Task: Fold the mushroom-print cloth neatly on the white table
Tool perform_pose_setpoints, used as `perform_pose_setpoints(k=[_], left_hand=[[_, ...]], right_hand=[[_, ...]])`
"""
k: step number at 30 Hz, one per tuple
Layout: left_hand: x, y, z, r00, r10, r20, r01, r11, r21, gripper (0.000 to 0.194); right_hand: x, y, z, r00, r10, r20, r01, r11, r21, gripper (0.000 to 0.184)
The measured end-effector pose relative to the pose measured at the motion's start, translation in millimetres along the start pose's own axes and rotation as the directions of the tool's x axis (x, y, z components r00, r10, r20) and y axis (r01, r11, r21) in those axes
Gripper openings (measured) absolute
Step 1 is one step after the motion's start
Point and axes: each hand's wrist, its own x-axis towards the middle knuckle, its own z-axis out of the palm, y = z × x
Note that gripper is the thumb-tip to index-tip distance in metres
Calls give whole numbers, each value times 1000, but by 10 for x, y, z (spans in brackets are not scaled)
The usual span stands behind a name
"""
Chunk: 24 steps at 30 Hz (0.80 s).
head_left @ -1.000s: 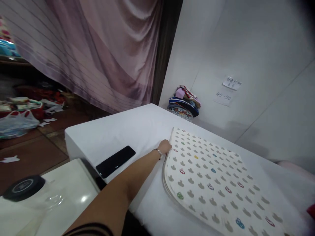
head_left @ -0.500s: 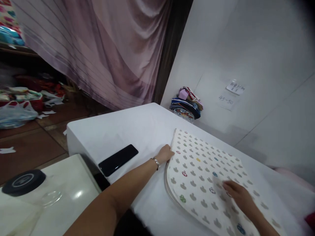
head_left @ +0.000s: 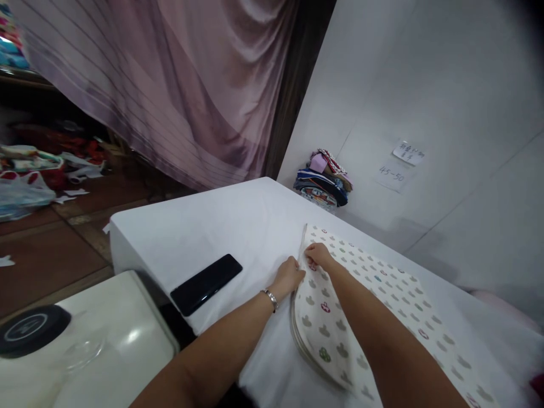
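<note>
A stack of white printed cloth [head_left: 326,334] with grey motifs and a few coloured ones lies on the right part of the white-covered table [head_left: 204,221]. Its layered, rounded edge faces left. My left hand [head_left: 289,276], a silver bracelet at its wrist, is closed with its fingertips pinching that left edge. Just beyond it, my right hand [head_left: 318,255] reaches across the stack and pinches the top cloth near the same edge. My right forearm hides part of the print.
A black phone [head_left: 207,283] lies left of my arm. Nearer stands a cream machine [head_left: 136,317] with a dark round knob [head_left: 34,330]. Folded fabrics [head_left: 323,178] are piled by the wall, below paper notes [head_left: 393,173]. A pinkish curtain [head_left: 199,85] hangs behind; bags [head_left: 25,192] sit on the floor.
My right hand has moved from the near right part of the cloth to its left edge, beside my left hand, and now pinches there. My left hand stays at the edge.
</note>
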Motion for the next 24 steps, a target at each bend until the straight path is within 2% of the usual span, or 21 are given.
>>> perform_pose_setpoints(k=[5,8,18,22,24], left_hand=[[21,-17,3,999,21,27,-21,1000,12,16],[6,0,-11,999,29,42,-30,999,15,16],[-13,9,-17,997,50,53,-52,998,28,16],[-19,12,-23,997,58,58,-59,998,26,16],[-23,20,-30,996,58,61,-59,998,23,16]], right_hand=[[98,-68,12,997,72,40,-64,983,-172,21],[121,-102,9,994,92,55,-76,966,-245,21],[158,-97,-3,980,166,113,-119,932,-341,18],[193,-79,22,981,143,134,-91,938,-335,30],[206,-72,45,989,79,126,-35,946,-322,25]])
